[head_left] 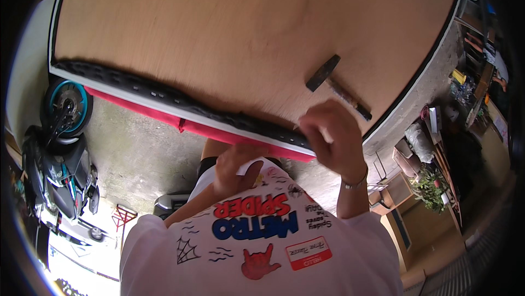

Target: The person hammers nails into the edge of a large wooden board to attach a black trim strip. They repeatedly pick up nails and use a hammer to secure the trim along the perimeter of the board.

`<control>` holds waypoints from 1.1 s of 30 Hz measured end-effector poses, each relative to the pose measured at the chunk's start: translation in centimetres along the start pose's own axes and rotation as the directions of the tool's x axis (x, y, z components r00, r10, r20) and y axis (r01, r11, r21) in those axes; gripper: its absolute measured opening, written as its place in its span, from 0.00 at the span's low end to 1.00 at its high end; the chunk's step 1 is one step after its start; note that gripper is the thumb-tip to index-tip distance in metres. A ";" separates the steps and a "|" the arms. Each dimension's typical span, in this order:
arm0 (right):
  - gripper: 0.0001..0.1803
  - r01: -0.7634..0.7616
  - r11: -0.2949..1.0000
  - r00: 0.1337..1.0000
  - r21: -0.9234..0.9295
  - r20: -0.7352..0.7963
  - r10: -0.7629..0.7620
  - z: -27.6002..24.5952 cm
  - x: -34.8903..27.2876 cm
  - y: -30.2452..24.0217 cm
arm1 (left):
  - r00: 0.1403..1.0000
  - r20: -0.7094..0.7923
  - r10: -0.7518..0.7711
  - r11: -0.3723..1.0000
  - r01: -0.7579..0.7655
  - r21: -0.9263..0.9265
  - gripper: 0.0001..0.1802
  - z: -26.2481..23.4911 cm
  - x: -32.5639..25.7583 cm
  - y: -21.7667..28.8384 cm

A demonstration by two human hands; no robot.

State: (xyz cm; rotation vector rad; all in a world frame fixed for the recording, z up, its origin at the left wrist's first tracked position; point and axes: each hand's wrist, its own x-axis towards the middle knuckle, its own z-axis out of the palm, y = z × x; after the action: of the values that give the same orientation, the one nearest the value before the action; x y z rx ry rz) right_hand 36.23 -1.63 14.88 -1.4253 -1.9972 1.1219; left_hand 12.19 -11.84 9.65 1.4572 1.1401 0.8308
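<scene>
A large wooden panel (219, 22) with a dark edge fills the upper part of the view. Along its near edge runs a padded black strip (147, 91) dotted with small shiny fasteners, and red fabric (208, 130) hangs below the white rim. My right hand (331, 135) is over the right end of the strip, fingers curled in a pinch; whatever they hold is too small to make out. Close to the red fabric is my left hand (235, 167), its thumb apart from the bent fingers. A hammer (338, 86) lies on the panel just beyond my right hand.
On the left stands a motorcycle (63, 154) with a blue-rimmed wheel, close to the panel's corner. Tools and clutter (465, 94) line the right side, along with a potted plant (431, 186). Concrete floor (134, 156) shows below the panel.
</scene>
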 end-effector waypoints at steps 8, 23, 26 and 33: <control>0.13 0.068 0.991 0.987 -0.118 0.150 -0.050 3.1 -10.7 -2.2 | 0.969 0.169 -0.181 0.947 0.218 -0.237 0.12 2.9 -0.8 3.9; 0.21 -0.156 0.797 0.885 -0.583 -0.441 -0.149 0.0 -14.3 7.9 | 0.964 -0.042 -0.264 0.964 0.265 0.014 0.07 8.2 -7.6 1.2; 0.21 -0.103 0.671 0.878 -0.734 -0.384 -0.286 -1.3 -12.3 11.9 | 0.975 -0.118 -0.186 0.980 0.193 0.055 0.08 8.4 -5.9 0.4; 0.13 -0.278 0.777 0.929 -0.565 -0.365 0.067 -2.3 -11.4 8.8 | 0.965 -0.229 0.128 0.974 -0.079 0.212 0.07 9.0 -3.7 -1.5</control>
State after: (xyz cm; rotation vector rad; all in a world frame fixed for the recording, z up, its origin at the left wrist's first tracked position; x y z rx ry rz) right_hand 47.12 -10.11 10.23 -1.9945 -2.0927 0.2352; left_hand 19.11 -18.16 6.69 1.6259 1.3722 1.0111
